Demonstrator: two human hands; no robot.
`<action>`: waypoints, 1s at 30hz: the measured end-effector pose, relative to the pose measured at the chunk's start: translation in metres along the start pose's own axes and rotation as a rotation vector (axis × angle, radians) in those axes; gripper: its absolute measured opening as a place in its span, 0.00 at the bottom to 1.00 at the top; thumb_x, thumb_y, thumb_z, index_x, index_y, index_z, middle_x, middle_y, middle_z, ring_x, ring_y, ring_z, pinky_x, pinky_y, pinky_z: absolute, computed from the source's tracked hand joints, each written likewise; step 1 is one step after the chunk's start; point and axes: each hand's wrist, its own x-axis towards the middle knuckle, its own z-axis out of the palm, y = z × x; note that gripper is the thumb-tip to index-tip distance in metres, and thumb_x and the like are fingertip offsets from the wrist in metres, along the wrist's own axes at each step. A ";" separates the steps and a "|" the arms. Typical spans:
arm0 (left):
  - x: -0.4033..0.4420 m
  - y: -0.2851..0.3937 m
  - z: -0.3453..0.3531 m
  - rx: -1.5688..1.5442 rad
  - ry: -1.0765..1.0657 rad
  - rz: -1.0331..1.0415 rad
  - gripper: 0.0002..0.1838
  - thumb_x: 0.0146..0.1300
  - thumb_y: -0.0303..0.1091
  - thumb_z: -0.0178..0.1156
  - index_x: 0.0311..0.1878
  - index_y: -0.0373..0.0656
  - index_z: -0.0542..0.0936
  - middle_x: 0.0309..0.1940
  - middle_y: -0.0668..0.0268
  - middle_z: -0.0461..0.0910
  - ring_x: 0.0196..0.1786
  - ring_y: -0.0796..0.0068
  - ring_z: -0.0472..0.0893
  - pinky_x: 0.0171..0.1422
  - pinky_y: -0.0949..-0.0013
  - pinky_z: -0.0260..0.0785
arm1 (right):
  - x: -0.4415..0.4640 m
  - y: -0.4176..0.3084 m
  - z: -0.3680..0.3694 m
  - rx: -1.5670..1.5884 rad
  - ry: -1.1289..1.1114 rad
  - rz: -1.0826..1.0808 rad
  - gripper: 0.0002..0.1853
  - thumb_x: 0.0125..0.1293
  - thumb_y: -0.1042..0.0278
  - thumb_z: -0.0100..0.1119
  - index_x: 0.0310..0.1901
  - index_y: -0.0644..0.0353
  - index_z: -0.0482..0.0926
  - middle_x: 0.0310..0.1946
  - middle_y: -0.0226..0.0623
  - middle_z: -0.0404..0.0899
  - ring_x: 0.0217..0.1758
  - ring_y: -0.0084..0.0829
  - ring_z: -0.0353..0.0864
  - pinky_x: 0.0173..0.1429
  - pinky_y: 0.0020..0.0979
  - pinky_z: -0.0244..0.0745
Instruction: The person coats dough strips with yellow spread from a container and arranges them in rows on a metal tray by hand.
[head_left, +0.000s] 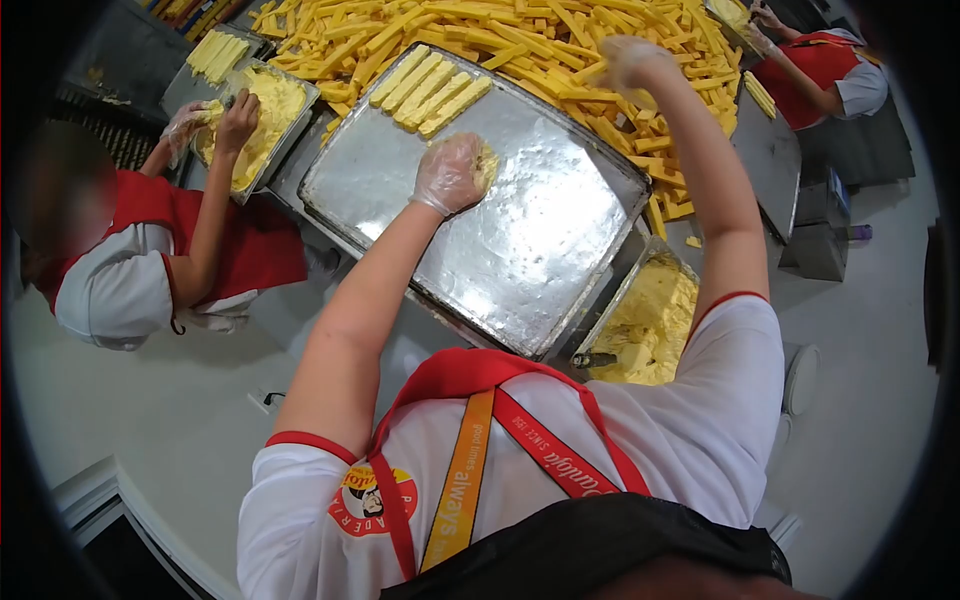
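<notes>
Over the metal tray, my left hand in a clear glove is closed around a lump of yellow dough. Several pale yellow dough sticks lie side by side at the tray's far left corner, beyond that hand. My right hand, also gloved and blurred, reaches over the large pile of yellow sticks; what its fingers do is smeared by motion. A pan of yellow dough with a dark-handled tool in it sits right of the tray.
A co-worker at the left works over another dough pan, near a small tray of sticks. Another person stands at the upper right. A grey box-shaped device is at the right.
</notes>
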 end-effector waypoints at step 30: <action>0.005 0.001 -0.001 0.016 0.052 0.052 0.12 0.52 0.36 0.65 0.30 0.43 0.72 0.24 0.56 0.74 0.30 0.51 0.76 0.34 0.55 0.68 | 0.055 -0.010 0.000 -0.003 0.027 0.002 0.20 0.58 0.68 0.52 0.54 0.54 0.77 0.44 0.43 0.83 0.45 0.39 0.83 0.44 0.35 0.78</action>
